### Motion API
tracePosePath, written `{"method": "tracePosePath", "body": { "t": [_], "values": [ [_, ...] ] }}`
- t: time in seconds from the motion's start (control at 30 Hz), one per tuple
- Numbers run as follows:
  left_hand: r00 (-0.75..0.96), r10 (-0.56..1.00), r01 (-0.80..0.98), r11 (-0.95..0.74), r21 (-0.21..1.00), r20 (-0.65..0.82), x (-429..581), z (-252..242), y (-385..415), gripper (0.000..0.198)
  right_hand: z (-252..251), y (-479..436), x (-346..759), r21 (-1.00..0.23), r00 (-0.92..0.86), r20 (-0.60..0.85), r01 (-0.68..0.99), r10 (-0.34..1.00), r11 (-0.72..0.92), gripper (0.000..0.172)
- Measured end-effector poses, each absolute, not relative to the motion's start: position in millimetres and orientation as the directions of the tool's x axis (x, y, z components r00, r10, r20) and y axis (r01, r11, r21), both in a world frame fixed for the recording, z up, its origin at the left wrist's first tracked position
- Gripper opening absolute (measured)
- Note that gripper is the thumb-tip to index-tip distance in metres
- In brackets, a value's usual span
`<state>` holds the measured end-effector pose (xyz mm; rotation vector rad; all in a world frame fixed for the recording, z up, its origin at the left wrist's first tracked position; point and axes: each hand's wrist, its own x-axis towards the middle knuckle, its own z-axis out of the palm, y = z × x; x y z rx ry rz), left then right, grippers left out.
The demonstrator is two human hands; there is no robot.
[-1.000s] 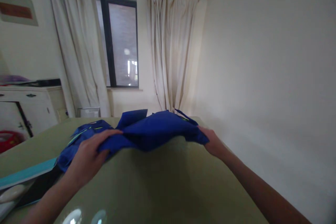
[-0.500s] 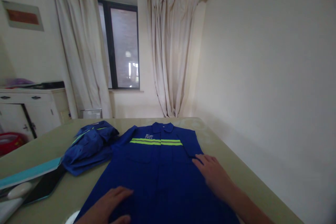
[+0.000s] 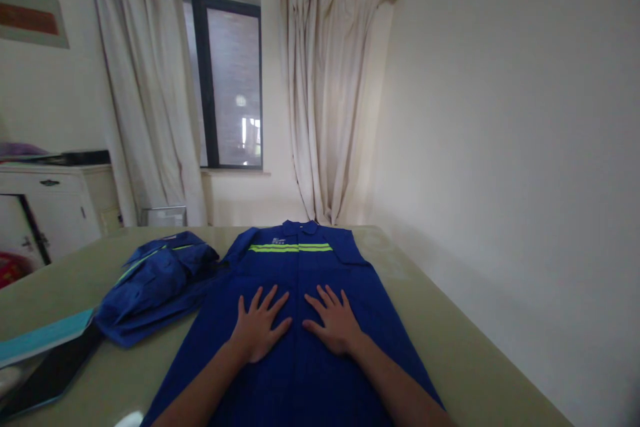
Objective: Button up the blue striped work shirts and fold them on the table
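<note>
A blue work shirt (image 3: 295, 267) with a yellow-green reflective stripe across the chest lies spread flat on the pale green table (image 3: 450, 347), collar away from me. My left hand (image 3: 260, 323) rests flat on the shirt's middle with fingers spread. My right hand (image 3: 333, 320) lies flat beside it, fingers spread too. Neither hand holds anything.
A second blue garment (image 3: 155, 283) lies bunched on the table to the left of the shirt. A teal-edged flat item (image 3: 40, 340) and a dark tablet-like slab (image 3: 50, 377) sit at the left edge. A white cabinet (image 3: 50, 207), curtains and a window stand behind.
A second ago both hands held the shirt up by its edges. It has since been laid flat, and both hands moved inward to the shirt's middle, palms down.
</note>
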<state>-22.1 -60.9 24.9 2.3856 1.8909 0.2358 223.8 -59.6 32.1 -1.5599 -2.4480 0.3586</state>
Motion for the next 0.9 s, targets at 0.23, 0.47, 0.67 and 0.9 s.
{"method": "tracePosePath", "body": {
  "t": [0.23,0.47,0.67,0.9],
  "values": [
    [0.179,0.959,0.965,-0.215,0.153,0.22,14.6,22.7,-72.1,0.046,18.6,-12.1,224.7,-0.329,-0.338,0.23,0.856,0.913,0.399,0.057],
    [0.272,0.948,0.934,-0.302,0.19,0.167,-2.5,5.2,-94.3,0.051,34.2,-40.8,228.3,-0.301,-0.307,0.607,0.765,0.733,0.569,0.038],
    [0.235,0.94,0.93,-0.292,0.223,0.249,-3.6,8.7,-85.6,0.046,36.3,-120.3,200.2,-0.302,-0.451,0.191,0.818,0.872,0.489,0.042],
    [0.346,0.874,0.835,-0.452,0.312,0.34,-6.1,20.8,-99.4,0.033,41.5,-134.8,192.4,-0.255,-0.393,0.058,0.883,0.918,0.394,0.018]
  ]
}}
